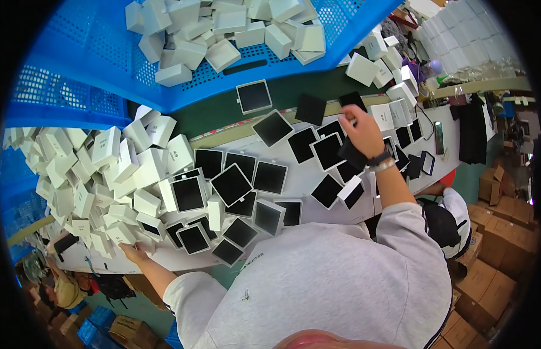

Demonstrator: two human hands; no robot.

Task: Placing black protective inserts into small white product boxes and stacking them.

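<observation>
While my left hand is low at the near edge of the big pile, its fingers meet the bottom end of a white box; can't tell if I'm pinching it or only touching. My right hand is out over the far side of the table, fingers curled, tips just beside or on a black square; whether they pinch it, can't tell. Dark watch and pale bracelet on that wrist. Second black square lies flat just left of the first.

Between my hands, the white table carries many shallow white trays with black insides, one lying tilted over its neighbours. Another tray lies beyond them on the green strip, near the blue crate. Crate holds loose white boxes, jumbled. To my left, the pile of white boxes is heaped at all angles. More white boxes sit past my right hand. Phone farther right, then black sheets. Cardboard boxes stacked at lower right; another person near them.
</observation>
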